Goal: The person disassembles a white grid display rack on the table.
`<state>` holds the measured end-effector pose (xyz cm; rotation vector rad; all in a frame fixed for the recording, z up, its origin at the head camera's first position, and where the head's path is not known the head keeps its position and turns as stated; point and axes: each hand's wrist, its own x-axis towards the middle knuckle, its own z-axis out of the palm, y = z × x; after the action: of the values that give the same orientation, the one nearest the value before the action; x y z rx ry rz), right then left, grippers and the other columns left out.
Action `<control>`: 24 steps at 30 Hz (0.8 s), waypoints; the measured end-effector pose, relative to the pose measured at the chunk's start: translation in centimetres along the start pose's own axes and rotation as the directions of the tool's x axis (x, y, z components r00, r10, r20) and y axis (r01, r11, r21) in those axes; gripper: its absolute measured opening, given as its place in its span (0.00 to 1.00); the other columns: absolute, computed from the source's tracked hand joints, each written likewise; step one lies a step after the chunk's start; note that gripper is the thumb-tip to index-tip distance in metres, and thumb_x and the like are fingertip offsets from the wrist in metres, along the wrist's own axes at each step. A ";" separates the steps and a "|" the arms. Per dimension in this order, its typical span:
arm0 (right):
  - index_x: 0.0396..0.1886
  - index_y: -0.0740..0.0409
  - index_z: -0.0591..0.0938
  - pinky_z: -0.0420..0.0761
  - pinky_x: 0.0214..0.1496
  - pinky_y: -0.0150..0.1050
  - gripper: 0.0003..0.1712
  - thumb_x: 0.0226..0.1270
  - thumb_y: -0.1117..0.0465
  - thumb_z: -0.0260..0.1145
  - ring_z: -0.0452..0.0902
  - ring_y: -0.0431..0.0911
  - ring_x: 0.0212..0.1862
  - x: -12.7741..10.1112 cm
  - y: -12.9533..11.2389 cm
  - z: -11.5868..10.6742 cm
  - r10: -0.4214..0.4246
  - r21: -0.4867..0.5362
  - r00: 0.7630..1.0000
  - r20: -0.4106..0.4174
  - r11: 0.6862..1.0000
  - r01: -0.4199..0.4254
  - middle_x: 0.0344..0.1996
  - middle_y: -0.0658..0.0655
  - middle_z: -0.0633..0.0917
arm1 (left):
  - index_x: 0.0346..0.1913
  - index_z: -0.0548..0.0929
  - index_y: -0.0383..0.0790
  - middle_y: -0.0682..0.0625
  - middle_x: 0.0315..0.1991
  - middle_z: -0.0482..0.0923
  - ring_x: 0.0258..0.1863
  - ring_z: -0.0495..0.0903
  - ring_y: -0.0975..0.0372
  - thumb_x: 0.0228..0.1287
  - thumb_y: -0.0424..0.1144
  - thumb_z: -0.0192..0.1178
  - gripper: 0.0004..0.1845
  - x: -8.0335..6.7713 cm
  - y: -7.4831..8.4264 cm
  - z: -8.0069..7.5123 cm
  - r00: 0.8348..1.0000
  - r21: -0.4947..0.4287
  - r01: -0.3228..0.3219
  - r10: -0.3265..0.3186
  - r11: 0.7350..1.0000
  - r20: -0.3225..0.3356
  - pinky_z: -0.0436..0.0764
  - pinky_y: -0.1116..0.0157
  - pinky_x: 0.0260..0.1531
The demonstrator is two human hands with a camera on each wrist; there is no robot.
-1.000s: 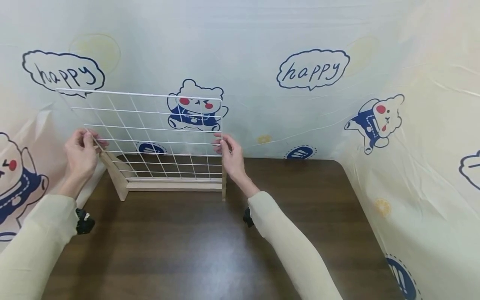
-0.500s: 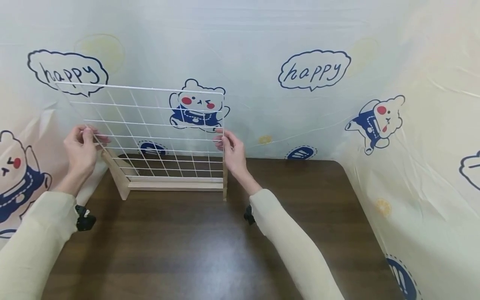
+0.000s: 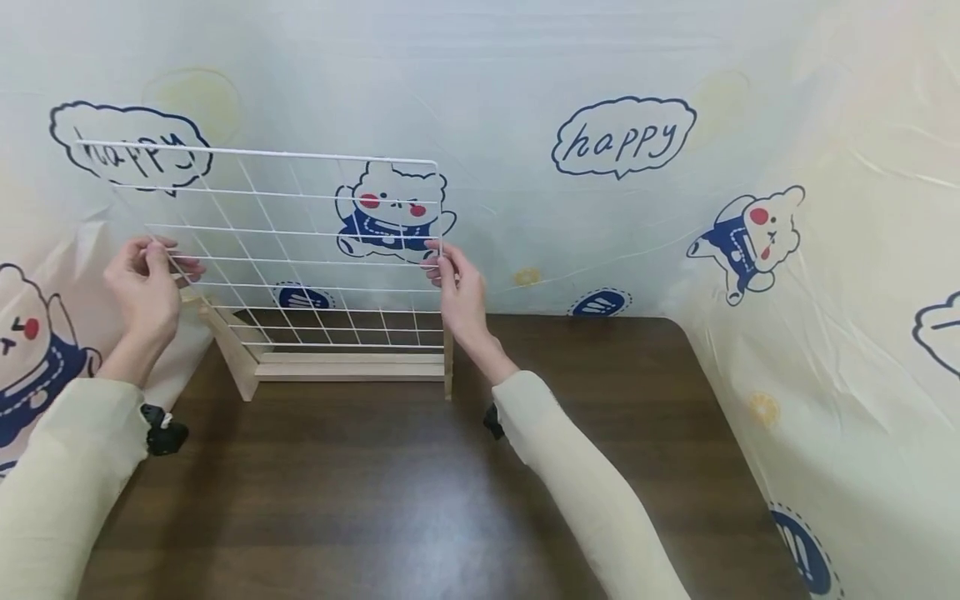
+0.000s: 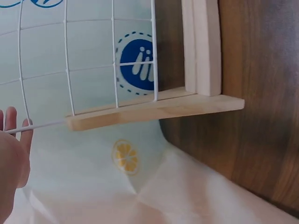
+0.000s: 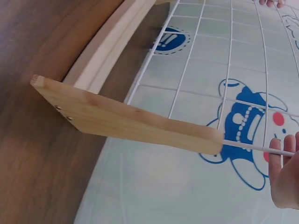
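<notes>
Reaching forward over a dark wooden table (image 3: 420, 500), the left hand (image 3: 142, 292) and right hand (image 3: 459, 292) each pinch a side edge of a white wire grid panel (image 3: 285, 242), holding it upright with its lower edge just above a pale wooden base frame (image 3: 348, 367). Thin and open, the panel looks light, fairly stiff and somewhat springy, best held by its outer wires at mid height, as here. It spans the gap between the two grips, before a cartoon-bear backdrop (image 3: 675, 167).

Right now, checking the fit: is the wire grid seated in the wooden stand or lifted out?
Partly lifted: the wire grid bottom edge shows above the wooden stand base rail, both hands pinching its side edges.
</notes>
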<state>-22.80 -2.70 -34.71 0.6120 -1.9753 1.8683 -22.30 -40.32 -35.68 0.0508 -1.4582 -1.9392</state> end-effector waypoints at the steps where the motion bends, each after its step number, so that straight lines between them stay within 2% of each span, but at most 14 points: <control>1: 0.53 0.74 0.77 0.85 0.48 0.51 0.15 0.76 0.72 0.49 0.83 0.59 0.39 0.1 -0.1 0.0 -0.002 0.003 1.000 -0.002 1.000 0.002 0.40 0.72 0.84 | 0.35 0.78 0.28 0.43 0.21 0.83 0.17 0.83 0.59 0.72 0.28 0.48 0.10 0.1 0.3 0.0 1.000 0.010 0.002 -0.002 1.000 0.006 0.85 0.67 0.23; 8: 0.53 0.66 0.79 0.87 0.47 0.43 0.15 0.77 0.68 0.49 0.84 0.55 0.39 1.5 1.3 0.3 0.016 -0.021 1.000 -0.002 1.000 -0.016 0.40 0.66 0.86 | 0.35 0.77 0.27 0.42 0.22 0.83 0.19 0.84 0.58 0.72 0.27 0.48 0.09 0.5 1.8 0.2 0.999 -0.012 0.012 -0.011 1.000 0.049 0.85 0.65 0.24; 11: 0.53 0.64 0.79 0.86 0.47 0.44 0.15 0.77 0.67 0.49 0.84 0.54 0.40 1.9 1.9 0.3 0.023 -0.021 1.000 0.013 1.000 -0.023 0.40 0.65 0.86 | 0.36 0.77 0.27 0.42 0.22 0.83 0.19 0.84 0.58 0.72 0.27 0.47 0.09 0.6 2.3 0.2 0.998 -0.031 0.029 -0.027 0.999 0.062 0.85 0.65 0.24; 14: 0.53 0.67 0.79 0.85 0.48 0.50 0.15 0.77 0.69 0.49 0.83 0.57 0.40 2.0 1.6 0.1 0.025 0.002 0.999 0.027 1.000 -0.025 0.40 0.67 0.86 | 0.37 0.77 0.28 0.43 0.23 0.84 0.20 0.85 0.59 0.73 0.28 0.48 0.09 0.6 2.7 0.2 0.996 -0.008 0.047 -0.046 0.999 0.077 0.85 0.66 0.26; 17: 0.53 0.70 0.78 0.86 0.48 0.49 0.15 0.77 0.70 0.48 0.83 0.57 0.40 1.7 0.4 -0.3 0.022 0.004 0.999 0.040 1.000 -0.023 0.40 0.69 0.85 | 0.40 0.77 0.29 0.45 0.24 0.84 0.22 0.85 0.60 0.73 0.30 0.49 0.08 0.6 3.1 0.1 0.992 0.043 0.071 -0.075 0.997 0.098 0.85 0.68 0.28; 22: 0.53 0.68 0.80 0.86 0.46 0.48 0.15 0.77 0.67 0.50 0.84 0.50 0.38 2.2 0.7 -0.5 0.001 0.016 0.999 0.035 1.000 -0.002 0.38 0.65 0.87 | 0.42 0.78 0.31 0.46 0.26 0.85 0.24 0.85 0.60 0.73 0.32 0.49 0.08 0.8 4.0 0.3 0.989 0.085 0.078 -0.088 0.993 0.122 0.85 0.68 0.30; 24: 0.53 0.65 0.81 0.86 0.45 0.47 0.15 0.77 0.66 0.51 0.84 0.50 0.37 2.7 1.0 -0.4 -0.011 0.024 0.999 0.039 1.000 0.010 0.38 0.64 0.87 | 0.42 0.78 0.31 0.46 0.26 0.84 0.24 0.86 0.60 0.74 0.32 0.49 0.08 0.8 4.5 0.2 0.988 0.094 0.082 -0.094 0.992 0.121 0.85 0.68 0.30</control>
<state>-25.59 -2.47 -34.10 0.6690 -1.9726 1.8902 -20.80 -41.13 -31.48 0.0347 -1.6495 -1.9780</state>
